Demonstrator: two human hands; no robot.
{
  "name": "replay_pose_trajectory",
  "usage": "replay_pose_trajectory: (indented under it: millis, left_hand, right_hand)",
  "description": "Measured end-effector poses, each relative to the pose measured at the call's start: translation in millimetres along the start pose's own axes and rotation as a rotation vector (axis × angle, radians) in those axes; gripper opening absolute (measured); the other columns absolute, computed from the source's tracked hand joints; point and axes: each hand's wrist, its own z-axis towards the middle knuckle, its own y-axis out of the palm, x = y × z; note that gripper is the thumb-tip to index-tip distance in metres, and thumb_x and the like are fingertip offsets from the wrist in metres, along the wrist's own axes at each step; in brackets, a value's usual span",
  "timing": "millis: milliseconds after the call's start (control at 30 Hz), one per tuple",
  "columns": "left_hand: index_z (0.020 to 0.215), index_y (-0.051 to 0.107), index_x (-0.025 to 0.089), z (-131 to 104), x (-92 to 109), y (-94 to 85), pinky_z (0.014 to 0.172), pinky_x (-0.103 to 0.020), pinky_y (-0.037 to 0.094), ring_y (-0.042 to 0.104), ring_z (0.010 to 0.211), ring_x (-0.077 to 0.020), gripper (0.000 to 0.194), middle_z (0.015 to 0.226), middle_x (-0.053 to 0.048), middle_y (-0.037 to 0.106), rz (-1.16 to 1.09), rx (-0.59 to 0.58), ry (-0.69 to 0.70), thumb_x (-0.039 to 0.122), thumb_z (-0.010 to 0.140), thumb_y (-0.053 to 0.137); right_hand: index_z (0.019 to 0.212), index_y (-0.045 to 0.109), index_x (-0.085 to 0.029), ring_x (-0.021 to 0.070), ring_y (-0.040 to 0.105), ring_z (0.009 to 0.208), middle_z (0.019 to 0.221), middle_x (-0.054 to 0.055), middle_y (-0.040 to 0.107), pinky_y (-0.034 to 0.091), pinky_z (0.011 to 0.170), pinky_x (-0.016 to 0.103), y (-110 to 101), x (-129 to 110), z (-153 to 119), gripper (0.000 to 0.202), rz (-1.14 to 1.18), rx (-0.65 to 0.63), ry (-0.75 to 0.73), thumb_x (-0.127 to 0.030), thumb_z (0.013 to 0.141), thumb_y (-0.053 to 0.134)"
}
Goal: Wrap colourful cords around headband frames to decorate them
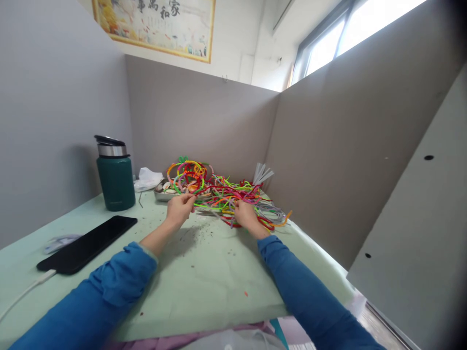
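My left hand (179,210) is closed in a pinch over the table, in front of a metal tray (166,196). From its fingertips a thin yellow-green pipe cleaner (208,207) runs toward the right. My right hand (245,214) reaches into a loose pile of many-coloured pipe cleaners (251,194), thumb and fingers closed at the pile's near edge; which strand they grip is partly hidden. Bent pipe-cleaner loops (189,176) in green, yellow, orange and pink rest on the tray, over small pale pieces.
At the left stand a green bottle (116,182) with its lid tilted up and a black phone (89,243) on a white cable (27,294). White tissue (149,178) lies beside the tray. Pale strips (262,173) stick up behind the pile. Grey partitions (200,112) enclose the table; dark crumbs dot its cloth (219,287).
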Motion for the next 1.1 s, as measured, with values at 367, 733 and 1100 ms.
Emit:
replay_pose_trajectory:
  millis: [367, 733, 1100]
  left_hand:
    - [0.08, 0.065, 0.016, -4, -1, 3.9, 0.042, -0.02, 0.034, 0.042, 0.036, -0.0081, 0.035, 0.046, 0.004, 0.053, 0.001, -0.091, 0.031, 0.045, 0.073, 0.046]
    - [0.077, 0.066, 0.018, -10, -1, 8.7, 0.045, -0.02, 0.034, 0.046, 0.042, -0.0097, 0.035, 0.048, 0.003, 0.055, 0.107, -0.157, 0.103, 0.044, 0.075, 0.042]
    - [0.081, 0.066, 0.018, -13, -2, 12.5, 0.044, -0.019, 0.033, 0.045, 0.043, -0.0099, 0.037, 0.049, 0.002, 0.056, 0.135, -0.198, 0.076, 0.046, 0.074, 0.043]
  right_hand:
    - [0.082, 0.065, -0.015, 0.0117, 0.055, 0.075, 0.082, 0.003, 0.062, 0.038, 0.066, 0.021, 7, -22, -29, 0.014, 0.179, -0.263, -0.597, -0.027, 0.078, 0.058]
    - [0.08, 0.059, -0.012, 0.0095, 0.048, 0.066, 0.076, 0.003, 0.059, 0.034, 0.06, 0.02, -6, -31, -50, 0.01, 0.102, -0.406, -0.74, -0.016, 0.08, 0.05]
    - [0.087, 0.061, -0.015, 0.0092, 0.054, 0.067, 0.078, 0.0, 0.063, 0.04, 0.061, 0.018, -78, 21, -149, 0.012, 0.339, -0.727, -0.608, -0.017, 0.077, 0.055]
